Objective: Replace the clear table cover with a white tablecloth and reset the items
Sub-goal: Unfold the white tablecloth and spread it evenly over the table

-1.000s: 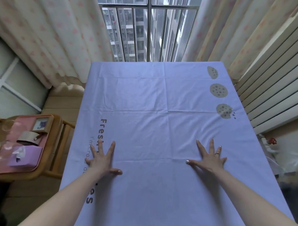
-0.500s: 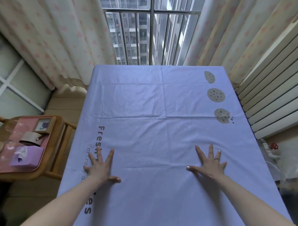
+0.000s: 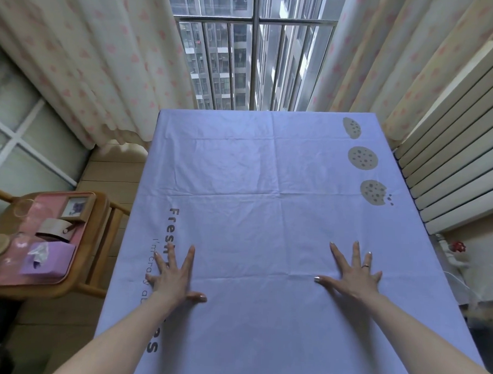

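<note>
Tablecloth (image 3: 266, 216): pale bluish-white rectangular fabric cloth, spread flat over the whole counter. Its edges hang past the sides at 3 and 9 o'clock, and fold creases cross through its middle.
Prints: three brown spotted cookie drawings (image 3: 362, 158) sit in a row between 1 and 2 o'clock. Dark lettering (image 3: 173, 220) beginning "Fresh" runs along the 9 o'clock edge, partly covered by the left wrist and fingers.
Left hand (image 3: 173, 277): released, fingers straight and spread, palm flat on the cloth at about 7 o'clock. The thumb points toward 3 o'clock, and the hand grasps nothing.
Right hand (image 3: 354, 279): released too, fingers fanned out, palm pressed flat on the cloth at about 5 o'clock. The thumb points toward 9 o'clock, and a thin ring (image 3: 365, 266) sits on one finger.
Spacing: the two hands lie well apart, with bare cloth between them.
Chair (image 3: 65, 287): rounded wooden chair just beside the counter at 9 o'clock, carrying a pink tray (image 3: 38, 214).
Tray load: a purple tissue box (image 3: 50, 260) at the near end, a brown curved band (image 3: 54, 229) in the middle and a small framed picture (image 3: 76, 207) at the far end.
Radiator (image 3: 452, 167): cream ribbed panel along the 3 o'clock side.
Window (image 3: 253, 60): barred glass at 12 o'clock with tower blocks outside, flanked by cream curtains (image 3: 89, 67) with pink marks.
</note>
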